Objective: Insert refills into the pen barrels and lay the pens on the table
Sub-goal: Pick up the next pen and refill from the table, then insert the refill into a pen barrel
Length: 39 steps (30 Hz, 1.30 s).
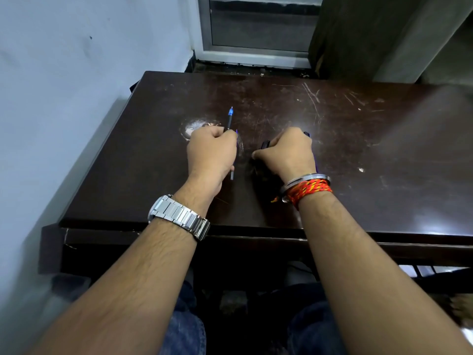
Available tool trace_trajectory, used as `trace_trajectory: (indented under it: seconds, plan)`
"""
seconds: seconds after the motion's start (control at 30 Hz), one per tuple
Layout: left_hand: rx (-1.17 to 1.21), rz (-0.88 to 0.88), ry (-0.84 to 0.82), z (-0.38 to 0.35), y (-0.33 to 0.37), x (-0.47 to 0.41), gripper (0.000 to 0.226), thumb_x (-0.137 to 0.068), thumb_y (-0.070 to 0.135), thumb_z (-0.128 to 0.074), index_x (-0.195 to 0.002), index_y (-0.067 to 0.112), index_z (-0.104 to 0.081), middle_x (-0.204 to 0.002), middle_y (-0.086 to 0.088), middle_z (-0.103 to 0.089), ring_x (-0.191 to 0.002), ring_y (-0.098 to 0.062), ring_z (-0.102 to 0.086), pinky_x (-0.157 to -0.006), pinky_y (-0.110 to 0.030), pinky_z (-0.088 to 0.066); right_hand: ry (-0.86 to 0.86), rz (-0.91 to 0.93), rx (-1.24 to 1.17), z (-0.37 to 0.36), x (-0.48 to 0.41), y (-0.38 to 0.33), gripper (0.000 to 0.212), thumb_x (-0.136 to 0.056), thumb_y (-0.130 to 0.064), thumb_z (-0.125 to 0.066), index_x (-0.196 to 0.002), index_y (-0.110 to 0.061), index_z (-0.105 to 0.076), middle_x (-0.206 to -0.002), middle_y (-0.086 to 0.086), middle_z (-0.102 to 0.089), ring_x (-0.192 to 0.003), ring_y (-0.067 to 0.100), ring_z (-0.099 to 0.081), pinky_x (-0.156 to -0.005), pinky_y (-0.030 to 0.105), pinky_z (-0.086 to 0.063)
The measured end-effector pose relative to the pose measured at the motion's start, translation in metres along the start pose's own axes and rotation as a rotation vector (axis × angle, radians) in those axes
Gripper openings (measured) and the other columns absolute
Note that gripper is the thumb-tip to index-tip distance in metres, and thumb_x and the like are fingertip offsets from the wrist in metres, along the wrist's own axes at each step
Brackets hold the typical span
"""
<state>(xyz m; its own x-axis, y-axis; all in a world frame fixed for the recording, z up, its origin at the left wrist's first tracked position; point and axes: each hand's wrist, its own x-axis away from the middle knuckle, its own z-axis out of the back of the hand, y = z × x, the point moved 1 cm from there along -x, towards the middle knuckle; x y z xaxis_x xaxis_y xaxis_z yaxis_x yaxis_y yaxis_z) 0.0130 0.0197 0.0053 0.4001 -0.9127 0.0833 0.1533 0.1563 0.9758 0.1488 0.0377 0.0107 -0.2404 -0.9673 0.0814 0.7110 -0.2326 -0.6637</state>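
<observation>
My left hand point(211, 152) is closed around a pen point(230, 119) whose blue tip and dark grip point away from me, and around a thin clear refill point(232, 172) that sticks out below the fist. My right hand point(288, 152) is closed over a bunch of dark pen barrels point(265, 145) resting on the dark brown table point(358, 155). A blue-purple end point(307, 134) shows past its knuckles and a purple edge runs along the hand's right side. Most of the barrels are hidden under the hand.
The table stands against a pale wall point(76, 73) on the left, with a window frame point(256, 47) beyond the far edge. A worn white patch point(194, 126) marks the tabletop by my left hand. A watch sits on the left wrist, bracelets on the right.
</observation>
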Motion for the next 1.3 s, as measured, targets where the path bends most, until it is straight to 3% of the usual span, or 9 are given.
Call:
trace_trajectory:
  seconds: [0.23, 0.33, 0.47, 0.6, 0.77, 0.97, 1.1, 1.2, 1.3]
  plan:
    - [-0.004, -0.017, -0.085, -0.005, -0.007, -0.003, 0.016, -0.088, 0.017, -0.07, -0.072, 0.018, -0.074, -0.057, 0.004, -0.064, -0.048, -0.008, -0.06, -0.048, -0.022, -0.051, 0.136, 0.126, 0.036, 0.004, 0.005, -0.003, 0.023, -0.082, -0.03, -0.073, -0.084, -0.007, -0.073, -0.079, 0.006, -0.069, -0.081, 0.024, -0.069, -0.067, 0.023, -0.046]
    - [-0.052, -0.065, -0.098, -0.005, -0.007, -0.002, 0.007, -0.085, 0.021, -0.075, -0.081, 0.017, -0.079, -0.063, 0.003, -0.072, -0.055, -0.012, -0.069, -0.054, -0.031, -0.058, 0.215, 0.221, -0.149, 0.004, 0.008, -0.012, 0.026, -0.086, -0.036, -0.068, -0.072, -0.014, -0.071, -0.063, -0.006, -0.063, -0.071, 0.016, -0.066, -0.069, 0.027, -0.051]
    - [-0.114, -0.125, -0.112, -0.003, -0.005, 0.002, 0.006, -0.076, 0.025, -0.08, -0.077, 0.019, -0.079, -0.072, 0.001, -0.078, -0.073, -0.017, -0.076, -0.071, -0.042, -0.064, -0.004, 0.138, -0.543, -0.002, 0.012, -0.017, 0.035, -0.082, -0.049, -0.074, -0.071, -0.015, -0.075, -0.063, -0.001, -0.072, -0.065, 0.014, -0.069, -0.069, 0.036, -0.059]
    - [-0.137, -0.171, -0.149, -0.002, -0.003, 0.004, 0.009, -0.074, 0.025, -0.082, -0.079, 0.018, -0.081, -0.071, 0.001, -0.078, -0.073, -0.015, -0.077, -0.074, -0.045, -0.063, -0.035, 0.133, -0.636, -0.004, 0.011, -0.014, 0.028, -0.077, -0.034, -0.083, -0.082, -0.008, -0.075, -0.078, 0.011, -0.076, -0.077, 0.03, -0.074, -0.074, 0.046, -0.062]
    - [-0.167, -0.209, -0.14, -0.003, -0.002, 0.001, 0.007, -0.073, 0.019, -0.085, -0.077, 0.015, -0.08, -0.071, 0.0, -0.077, -0.072, -0.017, -0.076, -0.073, -0.046, -0.063, -0.127, 0.105, -0.745, -0.007, 0.007, -0.015, 0.023, -0.086, -0.025, -0.076, -0.07, -0.01, -0.069, -0.06, 0.0, -0.061, -0.059, 0.013, -0.056, -0.062, 0.033, -0.049]
    - [-0.105, -0.183, -0.169, -0.002, 0.0, 0.002, 0.018, -0.075, 0.017, -0.085, -0.062, 0.026, -0.075, -0.06, 0.01, -0.071, -0.061, -0.009, -0.068, -0.065, -0.047, -0.061, -0.139, 0.089, -0.77, -0.011, 0.004, -0.014, 0.022, -0.094, -0.022, -0.065, -0.075, -0.014, -0.073, -0.076, 0.01, -0.069, -0.071, 0.023, -0.061, -0.076, 0.05, -0.057]
    - [-0.11, -0.207, -0.168, -0.001, 0.001, 0.003, 0.013, -0.075, 0.018, -0.083, -0.066, 0.026, -0.078, -0.064, 0.006, -0.076, -0.063, -0.01, -0.071, -0.065, -0.044, -0.062, -0.124, 0.139, -0.729, -0.012, 0.003, -0.014, 0.022, -0.093, -0.033, -0.066, -0.081, -0.016, -0.073, -0.07, 0.002, -0.067, -0.06, 0.013, -0.059, -0.061, 0.034, -0.049]
    - [-0.157, -0.247, -0.166, -0.001, 0.001, 0.004, 0.007, -0.075, 0.019, -0.077, -0.079, 0.015, -0.081, -0.07, 0.0, -0.077, -0.073, -0.018, -0.076, -0.069, -0.045, -0.062, -0.069, 0.107, -0.741, -0.013, 0.003, -0.012, 0.037, -0.079, -0.039, -0.08, -0.103, -0.013, -0.069, -0.085, 0.005, -0.073, -0.078, 0.019, -0.071, -0.071, 0.034, -0.059]
    - [-0.161, -0.242, -0.164, -0.002, 0.0, 0.003, 0.009, -0.076, 0.02, -0.079, -0.082, 0.015, -0.082, -0.073, 0.001, -0.078, -0.075, -0.017, -0.076, -0.073, -0.045, -0.063, -0.053, 0.147, -0.773, -0.012, 0.001, -0.011, 0.018, -0.083, -0.02, -0.078, -0.097, -0.021, -0.067, -0.081, 0.002, -0.074, -0.081, 0.019, -0.071, -0.081, 0.04, -0.059]
